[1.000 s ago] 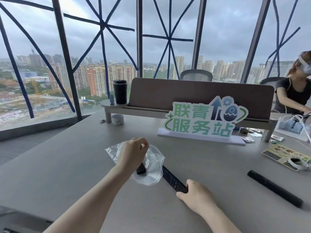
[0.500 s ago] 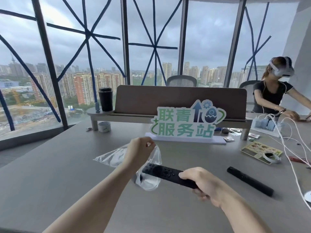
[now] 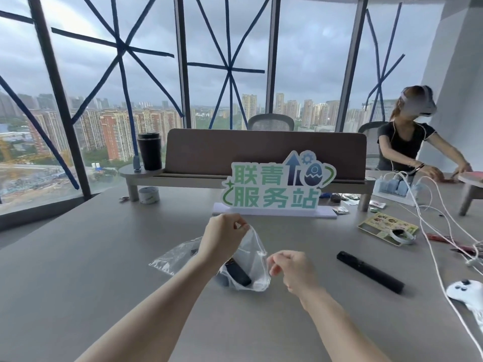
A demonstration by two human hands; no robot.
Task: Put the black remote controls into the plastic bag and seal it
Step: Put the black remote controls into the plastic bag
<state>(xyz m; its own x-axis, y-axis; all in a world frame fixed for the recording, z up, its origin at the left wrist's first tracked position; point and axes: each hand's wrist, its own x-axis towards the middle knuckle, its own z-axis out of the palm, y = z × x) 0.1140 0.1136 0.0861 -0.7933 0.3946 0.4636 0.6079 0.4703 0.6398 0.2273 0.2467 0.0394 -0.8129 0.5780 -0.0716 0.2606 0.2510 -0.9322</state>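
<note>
A clear plastic bag (image 3: 254, 259) lies on the grey table (image 3: 78, 270), its mouth lifted up. My left hand (image 3: 222, 237) pinches the bag's top edge and holds it raised. One black remote control (image 3: 237, 273) sits inside the bag, its lower end showing through the plastic. My right hand (image 3: 290, 267) is just right of the bag, fingers curled at the bag's right edge; whether it grips the plastic is unclear. A second black remote control (image 3: 369, 271) lies on the table further right.
A green-lettered sign (image 3: 277, 186) stands behind the bag. White cables (image 3: 439, 239), a white controller (image 3: 467, 292), a tape roll (image 3: 401, 235) and a leaflet (image 3: 384, 223) lie at the right. A black cup (image 3: 149, 154) stands on a shelf. A person (image 3: 410, 142) works far right.
My right hand pushed the black remote into the bag and let go of it; it now hovers at the bag's right edge. My left hand lifted the bag's mouth higher.
</note>
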